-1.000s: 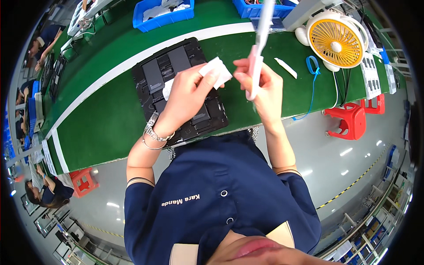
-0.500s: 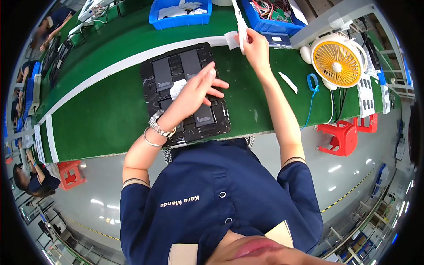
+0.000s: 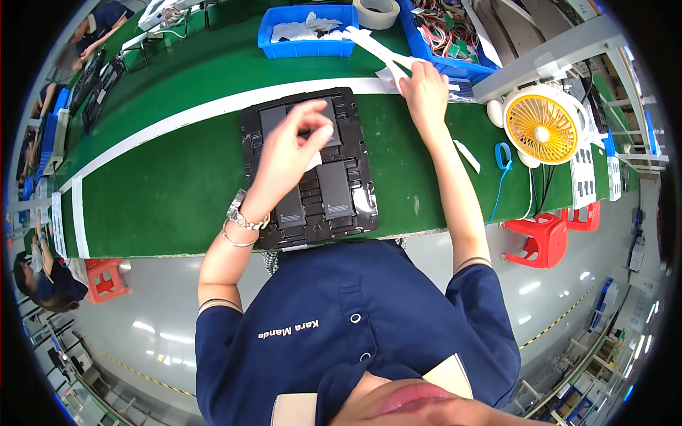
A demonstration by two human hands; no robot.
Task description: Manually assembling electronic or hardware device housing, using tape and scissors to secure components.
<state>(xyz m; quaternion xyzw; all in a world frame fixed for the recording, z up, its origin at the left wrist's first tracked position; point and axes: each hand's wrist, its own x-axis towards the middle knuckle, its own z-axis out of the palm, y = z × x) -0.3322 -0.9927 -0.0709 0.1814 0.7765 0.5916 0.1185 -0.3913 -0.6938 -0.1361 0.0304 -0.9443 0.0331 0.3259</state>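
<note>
My left hand (image 3: 291, 145) hovers over a black plastic tray (image 3: 366, 188), fingers loosely curled, thumb apart, with nothing visible in them. Flat dark rectangular battery-like packs (image 3: 334, 190) lie in the tray's slots. A white piece, partly hidden under my left hand, shows at the tray's middle. Beyond the tray to the right, my right hand (image 3: 425, 96) is closed on a long white strip (image 3: 373, 46), which forks near the fingers; its exact kind is unclear. Another whitish piece lies on the bench just beside those fingers.
At the back stand a blue bin (image 3: 305, 48) of white scraps, a white tape roll (image 3: 376, 14) and a blue bin (image 3: 469, 69) of wires and boards. To the right are a yellow-and-white fan (image 3: 541, 131), a blue strap (image 3: 503, 153), a white sliver (image 3: 467, 156) and red stools (image 3: 536, 241).
My left hand has moved up and left over the tray, its fingers curling in. The white strip in my right hand has swung from upright to slanting left.
</note>
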